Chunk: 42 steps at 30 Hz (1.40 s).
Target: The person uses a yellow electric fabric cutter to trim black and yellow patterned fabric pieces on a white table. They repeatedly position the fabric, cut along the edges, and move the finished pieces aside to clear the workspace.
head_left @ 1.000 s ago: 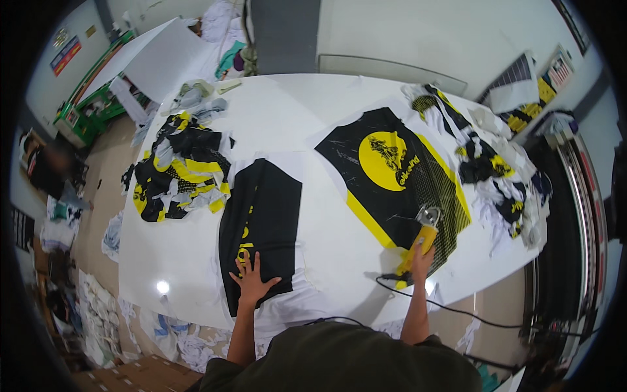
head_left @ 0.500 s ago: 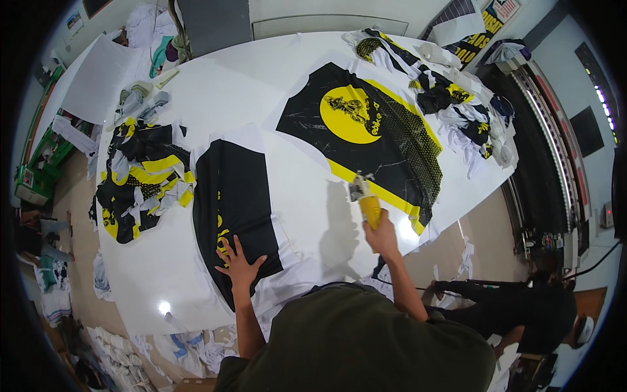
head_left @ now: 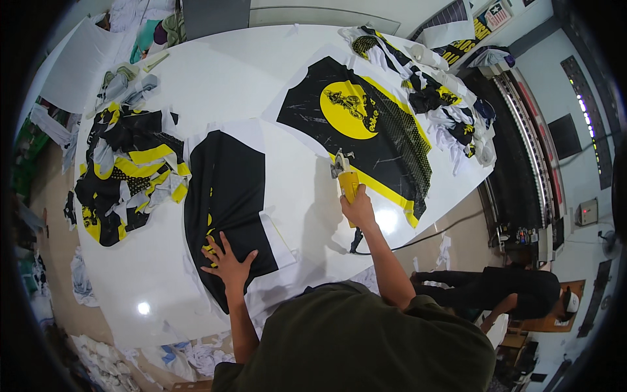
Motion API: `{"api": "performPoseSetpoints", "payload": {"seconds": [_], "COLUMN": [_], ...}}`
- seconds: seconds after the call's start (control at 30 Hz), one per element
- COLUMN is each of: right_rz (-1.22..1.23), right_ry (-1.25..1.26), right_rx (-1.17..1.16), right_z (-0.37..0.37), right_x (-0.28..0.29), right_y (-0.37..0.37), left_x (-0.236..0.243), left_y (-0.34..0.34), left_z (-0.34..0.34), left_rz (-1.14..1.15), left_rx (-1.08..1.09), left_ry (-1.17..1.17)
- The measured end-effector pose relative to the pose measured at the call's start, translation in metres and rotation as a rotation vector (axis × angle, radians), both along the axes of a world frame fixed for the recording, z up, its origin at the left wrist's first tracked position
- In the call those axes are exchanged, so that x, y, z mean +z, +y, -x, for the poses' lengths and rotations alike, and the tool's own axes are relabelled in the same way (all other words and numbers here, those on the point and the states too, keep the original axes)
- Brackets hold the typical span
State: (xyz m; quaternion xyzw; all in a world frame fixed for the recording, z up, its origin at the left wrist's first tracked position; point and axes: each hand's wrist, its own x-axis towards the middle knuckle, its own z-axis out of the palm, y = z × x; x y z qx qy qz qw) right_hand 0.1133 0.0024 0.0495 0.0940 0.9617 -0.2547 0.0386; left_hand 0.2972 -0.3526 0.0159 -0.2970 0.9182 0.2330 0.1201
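My left hand lies with fingers spread on a black fabric panel with yellow lettering, white material under and beside it. My right hand grips a yellow electric cutting tool with a metal head and black cord. The tool's head is at the lower-left edge of a larger black printed panel, which has a yellow circle with a rider graphic, yellow borders and a dotted side; whether it touches the cloth I cannot tell. The white table carries both panels.
Black, yellow and white scrap heaps lie at the left and back right, pale scraps behind the left heap. A large machine with a long roller stands at the right. A person in black is at lower right. Cloth litters the floor.
My right hand has moved the cutter left and up, from the printed panel's lower right part to its left edge. My left hand stays on the black panel. The view has turned; another person now shows at right.
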Motion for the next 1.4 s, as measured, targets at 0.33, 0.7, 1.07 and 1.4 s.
{"api": "performPoseSetpoints", "payload": {"seconds": [0.33, 0.7, 1.07, 1.4], "right_rz": [-0.014, 0.019, 0.015, 0.019], "right_ry": [-0.024, -0.018, -0.042, -0.126], "right_rx": [0.024, 0.105, 0.284, 0.414], "right_z": [0.009, 0.036, 0.077, 0.114], "right_x": [0.002, 0.008, 0.013, 0.019], "right_y": [0.0, 0.015, 0.036, 0.044], "left_x": [-0.001, -0.009, -0.019, -0.026], "left_y": [-0.003, -0.005, -0.004, -0.003], "left_z": [0.0, -0.002, -0.004, -0.003], "left_rz": [0.008, 0.028, 0.054, 0.109], "left_rx": [-0.003, -0.019, -0.03, 0.0], "left_ry": [0.045, 0.041, 0.053, 0.052]}}
